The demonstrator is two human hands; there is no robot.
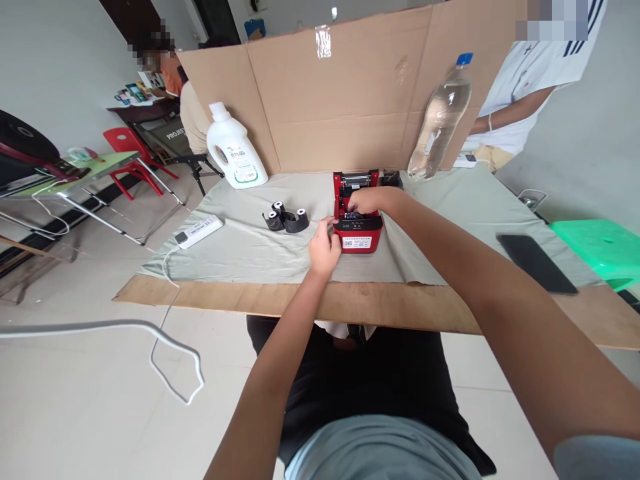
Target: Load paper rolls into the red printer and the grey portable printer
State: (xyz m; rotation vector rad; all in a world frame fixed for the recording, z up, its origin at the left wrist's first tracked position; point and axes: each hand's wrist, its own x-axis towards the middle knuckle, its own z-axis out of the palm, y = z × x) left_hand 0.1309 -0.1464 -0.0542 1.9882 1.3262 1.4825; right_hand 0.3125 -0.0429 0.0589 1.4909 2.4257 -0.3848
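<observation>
We are resting the curled fingers of our left hand point(324, 251) against the near left corner of an open red machine point(359, 241) and holding those of our right hand point(371, 199) inside it; we cannot tell whether either set is gripping anything. Black ribbon rolls point(296, 225) are lying left of our left fingers, on the surface point(250, 261).

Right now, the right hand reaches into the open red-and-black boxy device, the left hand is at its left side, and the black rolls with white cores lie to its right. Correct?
Not quite: in the head view, the black rolls with white cores lie left of the red-and-black device. The rest holds.
</observation>
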